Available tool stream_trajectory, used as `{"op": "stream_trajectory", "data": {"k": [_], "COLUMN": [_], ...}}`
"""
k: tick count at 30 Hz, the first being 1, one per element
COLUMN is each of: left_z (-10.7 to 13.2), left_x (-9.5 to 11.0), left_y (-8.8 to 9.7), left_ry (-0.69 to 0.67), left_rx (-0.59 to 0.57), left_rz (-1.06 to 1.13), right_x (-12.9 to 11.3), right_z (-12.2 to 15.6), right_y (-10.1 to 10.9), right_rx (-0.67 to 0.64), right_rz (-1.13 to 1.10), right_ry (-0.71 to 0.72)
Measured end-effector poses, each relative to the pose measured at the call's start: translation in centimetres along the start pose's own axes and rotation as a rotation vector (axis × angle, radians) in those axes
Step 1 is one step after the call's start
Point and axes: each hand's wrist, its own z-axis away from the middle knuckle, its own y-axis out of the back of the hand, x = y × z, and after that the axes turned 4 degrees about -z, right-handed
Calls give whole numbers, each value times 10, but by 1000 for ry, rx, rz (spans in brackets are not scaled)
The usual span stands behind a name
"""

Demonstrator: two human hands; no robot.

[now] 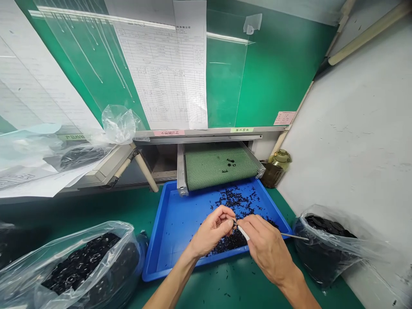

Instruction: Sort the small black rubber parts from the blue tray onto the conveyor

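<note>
Holding low over a blue plastic tray at six o'clock, under a green mesh conveyor belt, the left hand has its fingers closed on one of the small black pieces heaped there. The right hand grips a thin steel pick with a white sleeve, just beside the left. Steady, braced wrists suit such fine work.

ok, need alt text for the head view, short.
The left hand and right hand work over a blue tray of small black parts, the right holding a thin white-handled pick to the left's fingertips. A green mesh conveyor ends above the tray, between two plastic bags of black parts.
</note>
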Motion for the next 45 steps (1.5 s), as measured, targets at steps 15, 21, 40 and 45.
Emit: {"op": "stream_trajectory", "data": {"k": [15,21,40,45], "left_z": [-20,-48,-237,-237], "left_x": [-26,-44,-31,-36], "left_y": [-11,9,87,86], "left_ry": [-67,104,-147,-144], "left_rx": [224,349,339,313], "left_rz": [93,261,-1112,-1191], "right_x": [-1,30,84,81], "right_z": [-7,4,53,47], "right_y": [-49,-66,-130,-128], "right_rx": [213,-2,-6,-3], "right_rz": [-279,-377,-390,-388], "right_ry": [-442,-550,-528,-500]}}
